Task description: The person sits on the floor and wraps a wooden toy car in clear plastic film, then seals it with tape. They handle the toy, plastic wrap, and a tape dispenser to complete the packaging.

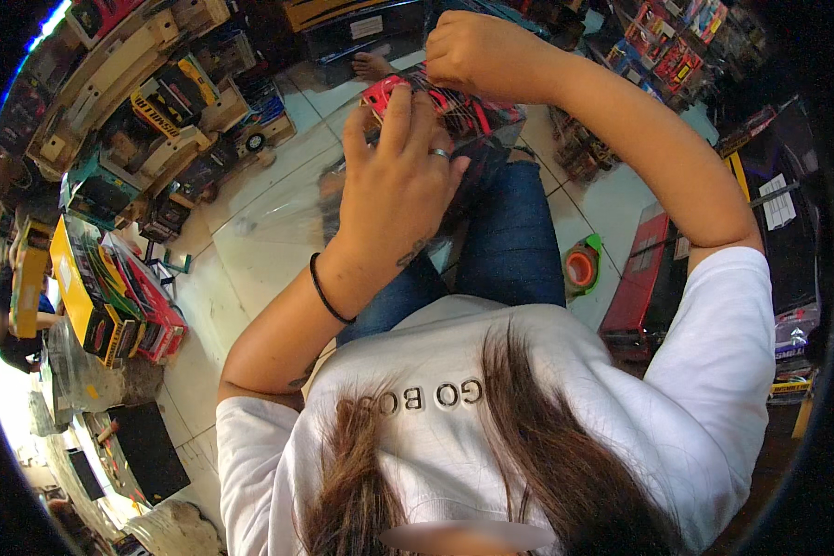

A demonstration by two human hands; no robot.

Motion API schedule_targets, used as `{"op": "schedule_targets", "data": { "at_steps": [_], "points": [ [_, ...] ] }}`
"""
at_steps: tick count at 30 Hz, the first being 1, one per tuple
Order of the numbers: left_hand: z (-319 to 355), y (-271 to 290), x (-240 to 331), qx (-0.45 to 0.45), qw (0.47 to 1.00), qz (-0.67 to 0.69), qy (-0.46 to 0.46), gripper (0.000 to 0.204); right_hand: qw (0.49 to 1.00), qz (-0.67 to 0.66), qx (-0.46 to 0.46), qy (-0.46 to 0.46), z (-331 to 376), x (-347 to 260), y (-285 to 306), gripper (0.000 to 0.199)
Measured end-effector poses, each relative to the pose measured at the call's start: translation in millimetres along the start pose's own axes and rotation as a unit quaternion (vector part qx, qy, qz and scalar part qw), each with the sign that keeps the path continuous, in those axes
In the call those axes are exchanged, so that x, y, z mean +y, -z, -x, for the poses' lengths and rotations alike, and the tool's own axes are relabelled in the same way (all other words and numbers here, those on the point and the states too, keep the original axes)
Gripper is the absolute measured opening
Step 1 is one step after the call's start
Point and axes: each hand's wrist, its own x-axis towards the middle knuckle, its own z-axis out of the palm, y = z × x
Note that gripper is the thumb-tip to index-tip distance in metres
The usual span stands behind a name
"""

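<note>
Tiled floor (250, 250), boxed toys (120, 296) stacked all around

white short-sleeved t-shirt (528, 371), blue denim jeans (510, 232). left hand (398, 185): silver ring (440, 154), thin black wristband (324, 292), small wrist tattoo. long brown hair.

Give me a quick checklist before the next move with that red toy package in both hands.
1. Left hand on the package: ok, fingers spread over its near side.
2. Right hand on the package: ok, gripping the far top edge.
3. Package supported: ok, held above the knees, off the floor.
4. Package sealed or open: cannot tell, hands cover it.
5. Tape roll in reach: ok, on the floor beside the right leg.
6. Floor ahead clear: not ok, boxes crowd the left.
</note>
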Motion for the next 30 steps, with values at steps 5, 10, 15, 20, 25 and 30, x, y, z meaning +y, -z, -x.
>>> {"op": "schedule_targets", "data": {
  "at_steps": [5, 10, 15, 20, 25, 30],
  "points": [
    [1, 0, -5, 0.006, 1.0, 0.015, 0.024, 0.03, 0.998, 0.053, 0.035, 0.025, -5, 0, -5, 0.011],
    [1, -1, -20, 0.011, 0.995, 0.078, 0.06, 0.023, 0.999, 0.036, 0.009, 0.004, -13, 1, -2, 0.014],
    [-4, 1, -34, 0.022, 0.991, 0.123, 0.051, 0.018, 0.994, -0.094, -0.046, -0.025, -7, -10, 21, 0.017],
    [-16, -2, -25, 0.056, 0.989, 0.119, 0.06, 0.025, 0.981, -0.119, -0.125, -0.093, 0, -17, 27, 0.024],
    [-13, -8, -14, -0.046, 0.991, 0.091, 0.087, 0.034, 0.99, -0.102, -0.08, -0.058, 4, -17, 21, 0.027],
    [-8, -12, -18, -0.001, 0.994, 0.087, 0.063, 0.038, 0.991, -0.087, -0.077, -0.069, -3, -22, 20, 0.027]
  ]
}}
